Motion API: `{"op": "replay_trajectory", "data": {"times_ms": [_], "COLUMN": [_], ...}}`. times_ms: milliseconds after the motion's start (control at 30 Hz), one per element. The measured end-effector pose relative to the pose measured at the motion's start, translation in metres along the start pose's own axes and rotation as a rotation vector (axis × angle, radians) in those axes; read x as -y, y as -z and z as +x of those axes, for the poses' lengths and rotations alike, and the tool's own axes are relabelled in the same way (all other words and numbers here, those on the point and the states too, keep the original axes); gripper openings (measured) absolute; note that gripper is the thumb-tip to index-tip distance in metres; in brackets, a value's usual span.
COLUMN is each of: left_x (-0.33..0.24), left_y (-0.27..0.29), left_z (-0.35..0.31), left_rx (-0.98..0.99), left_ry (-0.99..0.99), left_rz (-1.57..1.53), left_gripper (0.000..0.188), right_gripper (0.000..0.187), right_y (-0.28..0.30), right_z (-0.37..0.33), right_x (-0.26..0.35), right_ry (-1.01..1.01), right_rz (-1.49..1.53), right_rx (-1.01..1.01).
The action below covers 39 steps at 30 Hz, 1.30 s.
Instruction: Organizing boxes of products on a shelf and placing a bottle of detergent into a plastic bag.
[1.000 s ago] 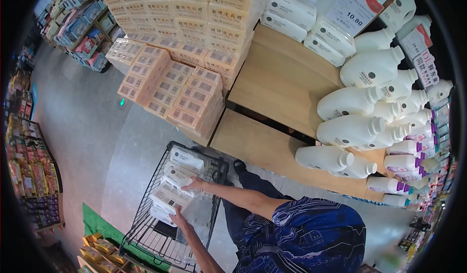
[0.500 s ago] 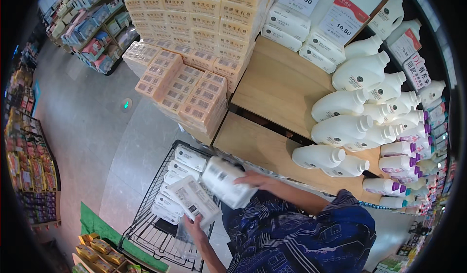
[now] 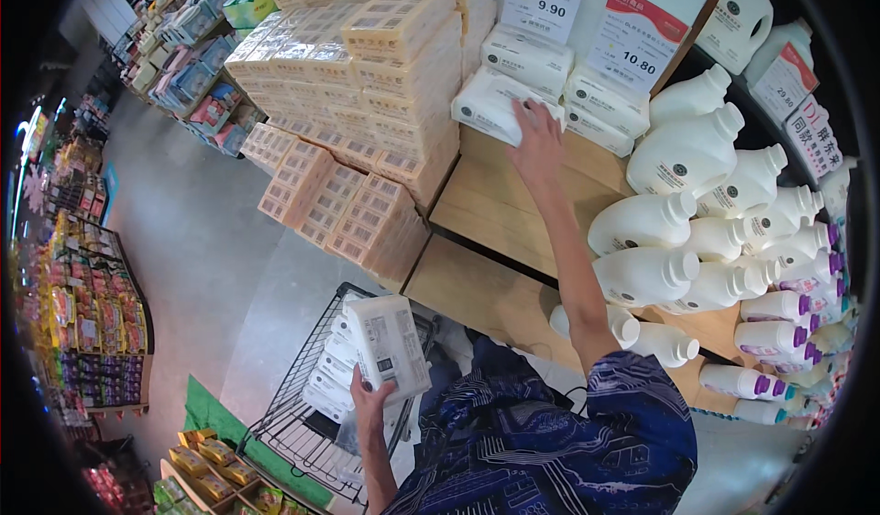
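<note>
One boxy white pack (image 3: 390,332), left hand (image 3: 374,400) gripping; right hand (image 3: 536,134) atop second pack (image 3: 486,107), hold unclear.

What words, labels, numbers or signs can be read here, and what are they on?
I won't copy wording or numbers, only say where they stand.
Price cards: large numbers readable; fine print too small.
White sign at right: large characters readable.
White pack in the left hand: print too small.
Shelf pack under the right hand: print too small.
Cream blocks: lettering too blurred.
White jugs: round marks; print too small.
</note>
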<state>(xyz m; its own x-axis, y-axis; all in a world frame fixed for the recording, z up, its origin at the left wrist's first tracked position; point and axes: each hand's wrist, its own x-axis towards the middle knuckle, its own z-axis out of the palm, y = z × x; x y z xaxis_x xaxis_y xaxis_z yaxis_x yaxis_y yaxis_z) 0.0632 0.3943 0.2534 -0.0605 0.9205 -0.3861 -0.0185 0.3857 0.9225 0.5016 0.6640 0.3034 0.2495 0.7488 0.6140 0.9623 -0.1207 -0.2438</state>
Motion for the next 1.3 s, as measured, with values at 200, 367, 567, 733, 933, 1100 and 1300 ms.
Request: {"op": "replay_trajectory", "data": {"times_ms": [200,367,567,733,933,1100,1300], "left_x": [-0.002,-0.036,-0.104,-0.188,-0.198,-0.157,-0.136], "left_y": [-0.025,-0.064,-0.133,-0.265,-0.41,-0.452,-0.456], "left_z": [0.003,0.039,0.113,0.155,0.201,0.243,0.249], "left_rx": [-0.01,0.062,0.275,0.326,0.439,0.492,0.562], "left_ry": [-0.022,-0.031,-0.392,-0.998,-1.672,-1.754,-1.606], "left_rz": [0.023,0.048,0.248,0.7,0.972,1.083,1.0], "left_gripper": [0.071,0.076,0.085,0.088,0.078,0.067,0.062], "right_gripper": [0.089,0.085,0.057,0.046,0.051,0.055,0.058], "right_y": [-0.066,-0.045,0.013,0.046,0.093,0.088,0.047], "right_z": [0.012,0.012,-0.079,-0.171,-0.141,-0.102,-0.1], "right_x": [-0.038,-0.03,-0.008,-0.02,-0.04,-0.053,-0.092], "right_ry": [0.012,-0.066,-0.617,-0.892,-1.115,-1.09,-1.073], "right_rz": [0.043,0.039,0.982,1.291,1.543,1.436,1.3], "right_rx": [0.106,0.097,-0.056,-0.092,-0.08,-0.175,-0.404]}}
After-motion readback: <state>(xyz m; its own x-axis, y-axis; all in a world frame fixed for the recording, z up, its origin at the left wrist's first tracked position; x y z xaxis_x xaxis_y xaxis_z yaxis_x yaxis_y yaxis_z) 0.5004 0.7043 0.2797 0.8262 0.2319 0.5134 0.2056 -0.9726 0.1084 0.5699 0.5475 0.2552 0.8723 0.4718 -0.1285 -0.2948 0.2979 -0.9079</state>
